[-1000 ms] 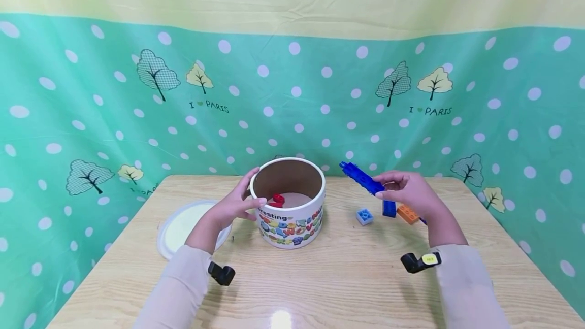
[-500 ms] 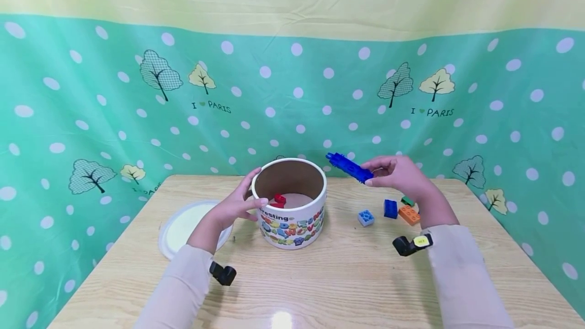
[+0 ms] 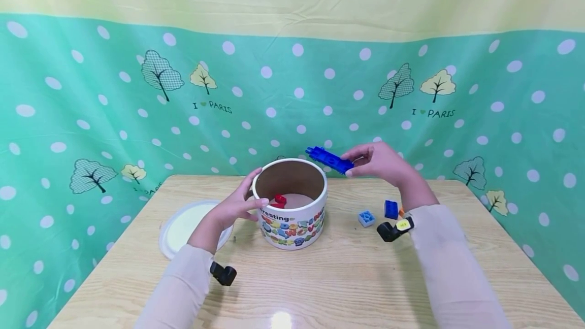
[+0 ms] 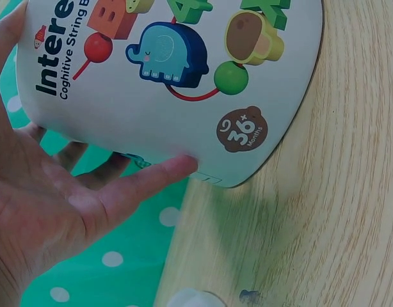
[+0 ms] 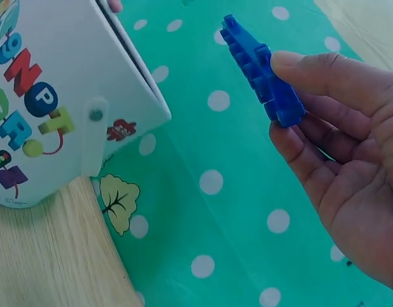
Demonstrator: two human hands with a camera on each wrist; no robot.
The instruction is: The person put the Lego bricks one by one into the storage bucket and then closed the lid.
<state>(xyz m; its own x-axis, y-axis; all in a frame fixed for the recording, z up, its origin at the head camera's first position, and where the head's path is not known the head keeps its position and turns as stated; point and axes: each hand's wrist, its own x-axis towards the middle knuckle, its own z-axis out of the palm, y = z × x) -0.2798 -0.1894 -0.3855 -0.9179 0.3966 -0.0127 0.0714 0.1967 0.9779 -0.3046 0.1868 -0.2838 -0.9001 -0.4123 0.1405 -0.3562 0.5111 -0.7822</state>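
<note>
My left hand [image 3: 235, 207] holds the left side of a white round bucket [image 3: 292, 230] printed with colourful letters, its fingers spread around the wall and rim. In the left wrist view, one finger lies along the printed side. Red blocks [image 3: 280, 200] lie inside the bucket. My right hand [image 3: 377, 164] pinches one end of a long blue building-block piece [image 3: 329, 160] between thumb and fingers. That piece is tilted, its free end just above and behind the bucket's right rim. In the right wrist view, the blue piece [image 5: 264, 73] shows apart from the bucket.
A light blue block [image 3: 366, 218], a dark blue block [image 3: 390, 209] and a partly hidden orange block [image 3: 401, 212] lie on the wooden table [image 3: 320, 288], right of the bucket. A white round lid [image 3: 185, 227] lies left. A patterned curtain [image 3: 297, 100] hangs behind.
My right hand has carried the long blue piece left and up toward the bucket, away from the loose blocks. The left hand and bucket have kept their place.
</note>
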